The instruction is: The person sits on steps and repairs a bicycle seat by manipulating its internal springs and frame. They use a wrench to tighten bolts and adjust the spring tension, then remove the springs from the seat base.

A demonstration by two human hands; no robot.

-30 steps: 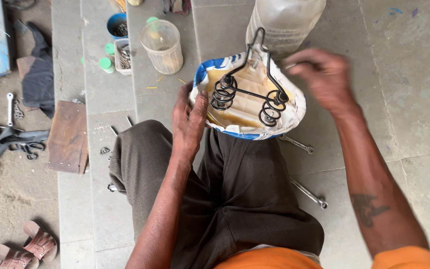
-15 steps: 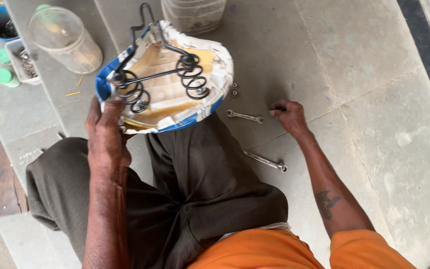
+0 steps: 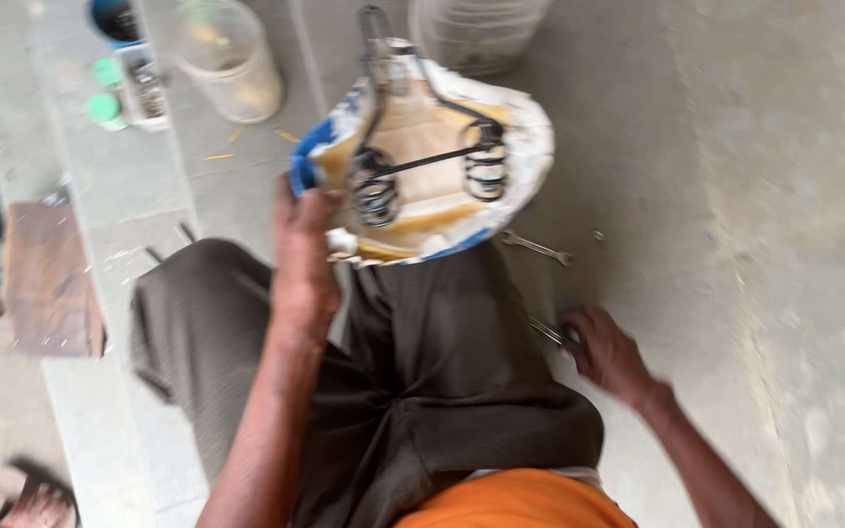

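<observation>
Upturned bicycle saddle (image 3: 422,156), two coil springs showing: we hold it above our knees, left hand (image 3: 303,259) clasped on its near-left edge. Our right hand (image 3: 606,350) closes on a spanner (image 3: 548,332) on the concrete floor (image 3: 735,196); a second spanner (image 3: 536,247) lies just beyond, a plastic jar (image 3: 227,59) further left.

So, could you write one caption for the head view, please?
Left hand holds an upturned bicycle saddle on the lap; right hand reaches a wrench on the concrete floor.
</observation>
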